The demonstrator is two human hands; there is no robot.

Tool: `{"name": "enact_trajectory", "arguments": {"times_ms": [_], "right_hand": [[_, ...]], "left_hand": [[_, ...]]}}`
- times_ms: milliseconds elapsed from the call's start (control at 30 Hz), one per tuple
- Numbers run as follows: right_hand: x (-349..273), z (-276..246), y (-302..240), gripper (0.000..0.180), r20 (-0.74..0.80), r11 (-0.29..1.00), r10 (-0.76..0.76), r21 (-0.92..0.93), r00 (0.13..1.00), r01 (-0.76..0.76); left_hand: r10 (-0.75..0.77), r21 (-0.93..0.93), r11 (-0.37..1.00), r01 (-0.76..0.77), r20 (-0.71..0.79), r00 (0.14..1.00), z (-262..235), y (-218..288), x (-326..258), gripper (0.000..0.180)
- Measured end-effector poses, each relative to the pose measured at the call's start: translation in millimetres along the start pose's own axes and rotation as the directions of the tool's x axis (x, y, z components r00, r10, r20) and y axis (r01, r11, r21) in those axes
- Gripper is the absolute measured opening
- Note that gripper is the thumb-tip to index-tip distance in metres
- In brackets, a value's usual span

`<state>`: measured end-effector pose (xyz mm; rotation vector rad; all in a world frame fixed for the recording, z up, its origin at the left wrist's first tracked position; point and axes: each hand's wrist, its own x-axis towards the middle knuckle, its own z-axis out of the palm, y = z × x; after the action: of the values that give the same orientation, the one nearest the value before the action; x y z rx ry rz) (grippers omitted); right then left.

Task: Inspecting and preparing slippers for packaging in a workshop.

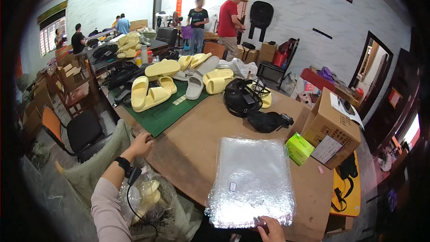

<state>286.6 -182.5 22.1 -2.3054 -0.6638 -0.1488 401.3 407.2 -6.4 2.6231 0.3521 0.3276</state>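
Observation:
My left hand (141, 144) rests at the left edge of the brown table (188, 148), fingers stretched out and holding nothing. It is close to the corner of a green mat (156, 118). My right hand (270, 230) is at the near edge of a stack of clear plastic bags (253, 170), with thumb and fingers closed on that edge. A small label (233, 186) shows on the stack. Yellow slippers (156, 96) and a grey slipper (194, 87) lie on and behind the mat. Below my left forearm, a woven sack (172, 206) holds pale yellow slippers in clear plastic.
Right of the bags stand a green tissue pack (299, 149) and a cardboard box (332, 127). A black headgear-like item (242, 97) and a black pouch (268, 121) lie behind. An orange-backed chair (74, 130) stands left. Several people are farther back.

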Motion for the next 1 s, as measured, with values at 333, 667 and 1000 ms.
{"name": "enact_trajectory", "arguments": {"times_ms": [333,667,1000], "right_hand": [[0.5,34.2,35.5,0.050,0.114,0.950,0.120,-0.303,0.986,-0.080],[9.7,43.7,29.2,0.049,0.108,0.858,0.032,-0.512,0.994,0.028],[16.5,41.0,21.8,0.051,0.073,0.860,0.049,-0.510,0.996,-0.005]], "left_hand": [[-0.179,0.122,0.976,0.181,-0.028,0.983,9.9,-23.9,64.7,0.056],[-0.254,0.303,0.918,0.255,-0.044,0.966,-6.7,-44.5,102.4,0.060],[-0.155,0.566,0.795,0.216,-0.155,0.976,2.3,-73.2,126.0,0.057]]}}
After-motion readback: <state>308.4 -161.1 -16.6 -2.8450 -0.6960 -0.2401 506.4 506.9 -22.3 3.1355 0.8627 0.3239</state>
